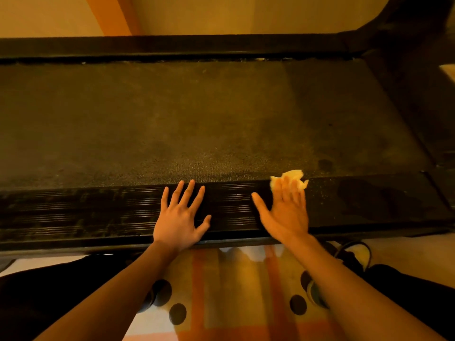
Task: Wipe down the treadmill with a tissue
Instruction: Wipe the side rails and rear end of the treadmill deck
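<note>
Tissue (294, 175) under flat right grip (286, 212), left grip (179, 217) splayed flat, both on treadmill rail (98, 212)

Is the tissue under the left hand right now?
No, the tissue lies under the fingers of the right hand, while the left hand rests flat on the ribbed side rail.

Single view: head-worn, wide-angle. Faces forward and steeply down, across treadmill (246, 134) from its long side. Its belt (147, 107) fills middle of frame; ribbed side rail (98, 212) runs left-right across lower middle. Both forearms (110, 291) enter from bottom edge; left hand (181, 215) and right hand (286, 210) close to lens, lower centre. Strip of wall (221, 13) along top edge, patterned floor mat (234, 291) along bottom. Straight lines bow toward frame corners.
</note>
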Motion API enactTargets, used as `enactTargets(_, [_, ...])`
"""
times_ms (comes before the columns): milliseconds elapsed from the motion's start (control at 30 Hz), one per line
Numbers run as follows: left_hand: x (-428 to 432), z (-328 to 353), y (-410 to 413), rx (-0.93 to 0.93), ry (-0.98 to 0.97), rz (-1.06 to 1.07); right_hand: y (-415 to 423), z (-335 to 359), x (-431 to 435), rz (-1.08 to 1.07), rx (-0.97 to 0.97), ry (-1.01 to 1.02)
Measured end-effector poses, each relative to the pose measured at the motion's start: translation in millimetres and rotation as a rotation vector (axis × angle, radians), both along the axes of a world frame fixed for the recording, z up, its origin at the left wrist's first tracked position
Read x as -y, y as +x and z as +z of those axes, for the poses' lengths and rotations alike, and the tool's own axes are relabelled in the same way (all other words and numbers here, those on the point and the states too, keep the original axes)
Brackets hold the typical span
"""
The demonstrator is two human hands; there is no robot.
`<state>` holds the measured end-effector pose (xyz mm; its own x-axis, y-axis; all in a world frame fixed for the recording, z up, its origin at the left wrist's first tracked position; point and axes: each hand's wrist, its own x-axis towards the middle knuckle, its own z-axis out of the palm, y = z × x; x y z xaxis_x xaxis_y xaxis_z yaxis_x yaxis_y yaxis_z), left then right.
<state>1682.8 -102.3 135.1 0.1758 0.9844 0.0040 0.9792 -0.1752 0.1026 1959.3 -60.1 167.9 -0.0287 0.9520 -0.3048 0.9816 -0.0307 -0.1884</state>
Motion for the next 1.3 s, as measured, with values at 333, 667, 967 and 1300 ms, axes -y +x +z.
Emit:
enactTargets(333, [-0.7,1.7,0.1,-0.002,0.000,-0.001,-16.8,2.5,-5.7,0.346,-0.032,0.057])
enactTargets(667, [-0.1,-0.7,-1.5,0.003,-0.009,-0.010,-104.0,8.7,-4.1,0.275,-0.087,-0.040])
enactTargets(967, [-0.7,-1.3,-0.7,0.012,0.012,-0.009,26.2,0.7,-9.7,0.089,0.076,0.043])
enactTargets(1300, [-0.3,0.4,-1.7,-0.010,-0.016,-0.007,-58.8,2.6,15.7,0.440,-0.046,0.041])
